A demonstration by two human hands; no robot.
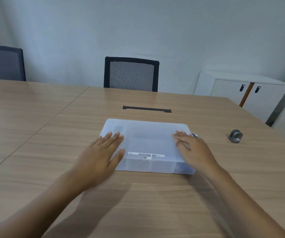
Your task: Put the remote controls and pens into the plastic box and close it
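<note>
One translucent rectangular plastic box (148, 143) sits lid-on at the middle of the wooden table (35, 134). Two hands lie flat on its lid: left hand (98, 157) on the left edge, right hand (193, 150) on the right, fingers (114, 136) spread, gripping nothing. One small grey metal object (235, 136) rests well apart; two chairs stand behind.

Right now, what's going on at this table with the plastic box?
A person has both hands flat on the lid of a frosted plastic box: the left hand near its left edge, the right hand near its right. The lid is on. No remotes or pens lie loose on the table.
</note>
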